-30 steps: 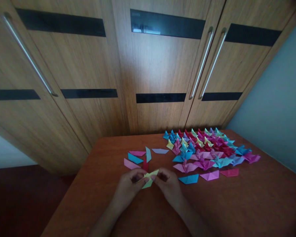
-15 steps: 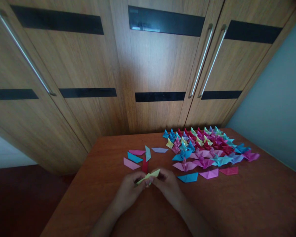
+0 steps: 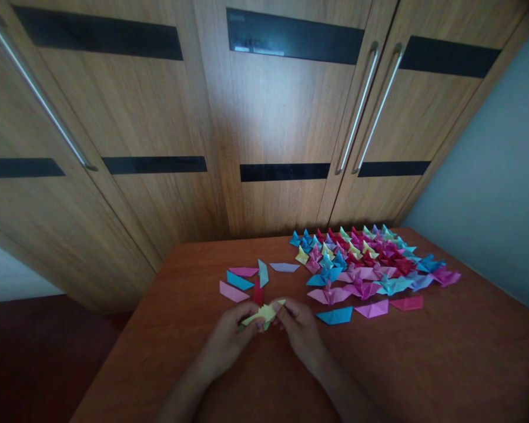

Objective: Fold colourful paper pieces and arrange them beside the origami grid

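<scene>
A pale yellow folded paper is held between both hands above the table. My left hand pinches its left end, thumb on top. On the other end, my right hand has its thumb and fingers closed near the tip. Just beyond the hands lie folded strips: a red one, a pink one, a blue one, a pale green one and a lilac one. The fingertips under the yellow paper are partly hidden.
Rows of several colourful folded paper pieces fill the back right of the brown table. Nearer, a blue folded strip, a magenta one and a red one lie in a row. Behind stands a wooden wardrobe.
The yellow paper has turned, showing more of its upper face. My right thumb and fingers have shifted from its middle towards its right tip. The view has shifted slightly.
</scene>
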`<action>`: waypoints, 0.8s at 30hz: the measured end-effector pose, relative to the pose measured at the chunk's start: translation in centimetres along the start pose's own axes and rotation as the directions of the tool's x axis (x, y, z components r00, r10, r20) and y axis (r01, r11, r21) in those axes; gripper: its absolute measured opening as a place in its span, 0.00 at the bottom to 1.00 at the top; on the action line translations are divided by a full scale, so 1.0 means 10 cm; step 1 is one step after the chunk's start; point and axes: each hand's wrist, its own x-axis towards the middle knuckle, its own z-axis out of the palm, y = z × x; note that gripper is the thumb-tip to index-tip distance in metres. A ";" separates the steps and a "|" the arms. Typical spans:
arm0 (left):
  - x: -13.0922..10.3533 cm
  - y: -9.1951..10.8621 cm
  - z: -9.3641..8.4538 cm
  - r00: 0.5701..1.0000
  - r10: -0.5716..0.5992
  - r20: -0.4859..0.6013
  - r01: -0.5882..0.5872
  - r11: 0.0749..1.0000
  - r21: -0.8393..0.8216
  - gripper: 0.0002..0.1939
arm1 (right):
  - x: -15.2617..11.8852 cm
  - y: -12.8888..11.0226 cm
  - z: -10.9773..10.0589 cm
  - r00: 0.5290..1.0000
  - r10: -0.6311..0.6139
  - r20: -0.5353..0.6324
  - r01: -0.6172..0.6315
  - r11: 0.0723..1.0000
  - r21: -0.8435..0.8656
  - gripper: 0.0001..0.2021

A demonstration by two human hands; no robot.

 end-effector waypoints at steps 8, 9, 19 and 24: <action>-0.01 -0.01 -0.03 0.999 0.005 0.032 -0.003 0.999 -0.055 0.08 | 0.01 0.01 0.00 0.999 0.045 0.002 -0.045 0.994 0.100 0.24; 0.00 -0.03 -0.04 0.999 -0.007 0.031 0.009 0.998 -0.063 0.08 | 0.01 0.00 -0.01 0.999 0.047 -0.005 -0.046 0.994 0.104 0.24; -0.01 -0.11 -0.06 0.997 -0.070 0.029 0.072 0.994 -0.082 0.13 | 0.05 -0.01 -0.05 0.992 0.071 -0.101 -0.062 0.994 0.095 0.20; -0.01 -0.11 -0.05 0.999 -0.033 0.035 0.036 0.995 -0.095 0.10 | 0.05 -0.01 -0.03 0.997 0.026 -0.076 -0.022 0.998 0.056 0.14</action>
